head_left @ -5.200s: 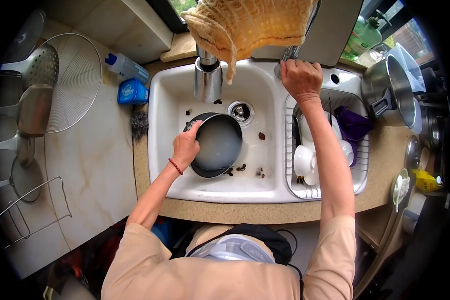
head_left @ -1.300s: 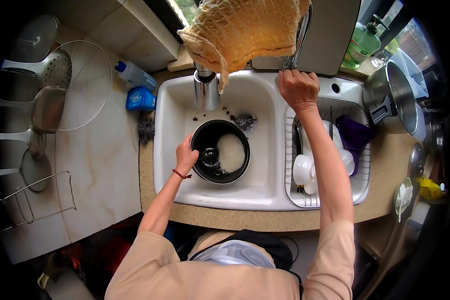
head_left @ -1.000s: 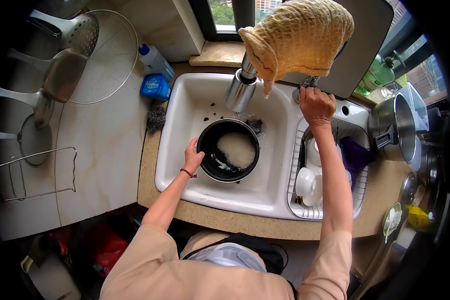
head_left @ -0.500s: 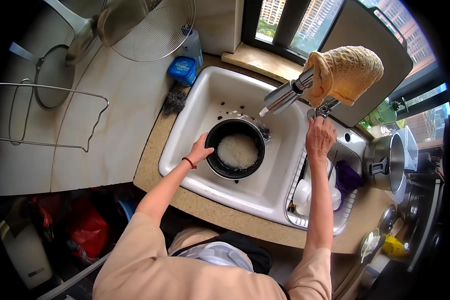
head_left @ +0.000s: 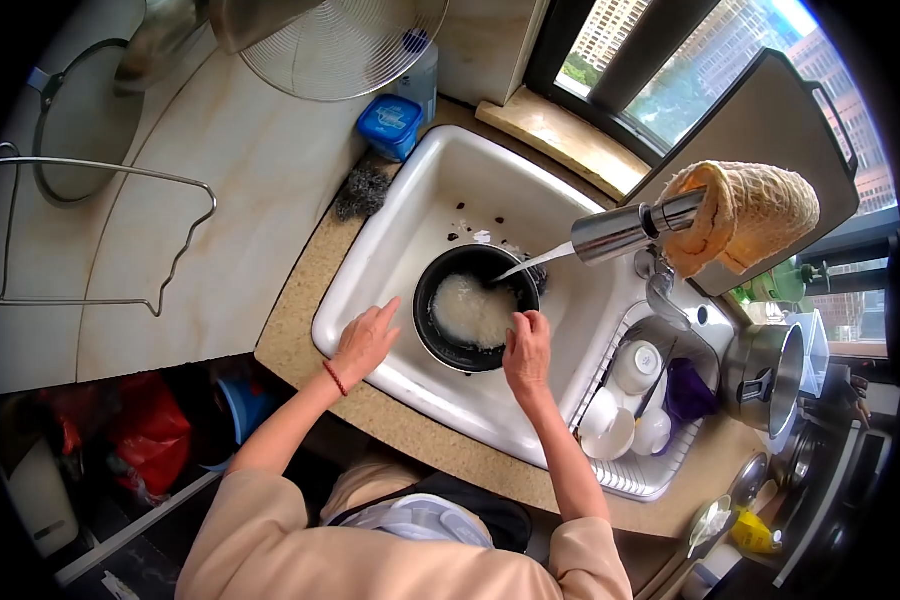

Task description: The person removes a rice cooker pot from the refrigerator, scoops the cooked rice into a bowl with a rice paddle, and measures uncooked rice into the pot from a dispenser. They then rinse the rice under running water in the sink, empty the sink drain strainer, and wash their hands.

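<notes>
A: Where is the round black pot with the thin pale rim [head_left: 465, 358]?
B: On the floor of the white sink basin [head_left: 400, 250], between the two hands. Take the pot as landmark.
A: Left hand [head_left: 363, 345]?
B: Left of the pot, slightly nearer the body, just beside the rim. Fingers stretched and loosely spread; grasping nothing. Dark-red beaded bracelet [head_left: 335, 377] at the wrist.
A: Right hand [head_left: 528, 352]?
B: At the pot's near right edge, fingertips over the rim. Fingers bent, thumb close by. Cannot tell whether they grip it.
A: Contents?
B: Whitish, rice-like grains [head_left: 470, 310] in cloudy water.
A: Source?
B: Cylindrical chrome faucet head [head_left: 610, 237], beyond the pot and to its right. White water stream [head_left: 542, 261] slants into the pot's far right side. Tan mesh cloth [head_left: 750, 215] draped on the faucet.
A: Surroundings?
B: Small dark scraps [head_left: 460, 206] on the basin floor, beyond the pot. Fuzzy grey scouring pad [head_left: 363, 192], beyond it and left. White wire dish rack [head_left: 625, 482] with glossy white bowls [head_left: 637, 366], right of it.
</notes>
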The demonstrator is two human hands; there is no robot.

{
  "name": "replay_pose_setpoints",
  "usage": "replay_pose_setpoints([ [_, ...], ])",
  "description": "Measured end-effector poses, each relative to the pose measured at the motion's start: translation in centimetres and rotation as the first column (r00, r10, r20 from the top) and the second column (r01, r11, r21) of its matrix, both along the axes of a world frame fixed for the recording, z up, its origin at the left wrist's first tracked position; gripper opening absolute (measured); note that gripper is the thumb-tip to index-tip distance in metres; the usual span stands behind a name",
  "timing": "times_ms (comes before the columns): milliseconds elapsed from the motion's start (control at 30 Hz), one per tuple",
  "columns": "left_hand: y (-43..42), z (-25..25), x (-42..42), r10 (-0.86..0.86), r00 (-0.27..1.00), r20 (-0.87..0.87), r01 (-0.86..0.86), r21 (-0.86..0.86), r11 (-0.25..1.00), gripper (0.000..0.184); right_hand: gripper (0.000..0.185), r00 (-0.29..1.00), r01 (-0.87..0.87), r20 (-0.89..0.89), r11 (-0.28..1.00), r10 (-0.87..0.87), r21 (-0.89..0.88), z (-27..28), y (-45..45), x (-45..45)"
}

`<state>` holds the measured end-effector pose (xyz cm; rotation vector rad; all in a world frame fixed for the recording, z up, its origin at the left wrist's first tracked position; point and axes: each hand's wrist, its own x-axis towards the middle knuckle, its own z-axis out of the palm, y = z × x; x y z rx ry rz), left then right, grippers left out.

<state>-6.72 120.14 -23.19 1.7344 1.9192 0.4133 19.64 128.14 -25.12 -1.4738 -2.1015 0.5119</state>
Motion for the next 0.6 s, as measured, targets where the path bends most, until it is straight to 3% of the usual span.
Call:
replay_pose_setpoints([
  [133, -2.4, -0.4, 0.4, -0.023, 0.999, -0.023, 0.026, 0.114, 0.993, 0.044, 0.022, 0.993, -0.118, 0.006, 0.986, 0.12, -0.118, -5.1, 0.9, -3.0],
  [200, -2.5, 0.1, 0.8, -0.059, 0.987, -0.148, 0.087, 0.186, 0.979, 0.038, 0.022, 0.983, -0.127, 0.144, 0.987, 0.112, 0.099, -6.7, 3.7, -3.7],
  [267, -2.4, -0.4, 0.8, 0.0, 0.993, -0.122, 0.027, 0.219, 0.975, 0.035, 0.027, 0.967, 0.023, 0.25, 0.967, 0.043, -0.254, -6.1, 6.0, -3.9],
  [333, -2.4, -0.6, 1.0, 0.055, 0.995, -0.088, -0.032, 0.247, 0.969, 0.032, 0.031, 0.964, 0.227, 0.227, 0.877, -0.14, -0.424, -8.0, 5.9, -4.4],
  [400, -2.3, -0.4, 1.0, 0.083, 0.993, -0.085, -0.06, 0.243, 0.968, 0.029, 0.047, 0.875, 0.484, 0.314, 0.631, -0.369, -0.606, -10.7, 4.2, -5.9],
  [433, -2.2, -0.5, 1.0, 0.087, 0.993, -0.081, -0.065, 0.245, 0.967, 0.029, 0.066, 0.809, 0.56, 0.331, 0.468, -0.486, -0.684, -12.6, 3.6, -7.0],
  [467, -2.3, -0.6, 1.0, 0.092, 0.992, -0.088, -0.068, 0.246, 0.967, 0.028, 0.078, 0.763, 0.564, 0.337, 0.315, -0.551, -0.763, -12.6, 3.1, -8.5],
  [533, -2.2, -0.6, 0.9, 0.097, 0.991, -0.094, -0.071, 0.246, 0.967, 0.028, 0.085, 0.704, 0.514, 0.226, 0.265, -0.673, -0.816, -14.0, 2.1, -11.0],
  [567, -2.2, -0.6, 0.9, 0.096, 0.991, -0.093, -0.069, 0.258, 0.964, 0.027, 0.085, 0.708, 0.512, 0.225, 0.267, -0.67, -0.816, -14.8, 2.6, -11.1],
  [600, -2.3, -0.6, 1.0, 0.097, 0.991, -0.092, -0.07, 0.265, 0.962, 0.027, 0.081, 0.706, 0.379, -0.015, 0.396, -0.708, -0.836, -15.7, 3.3, -11.0],
])
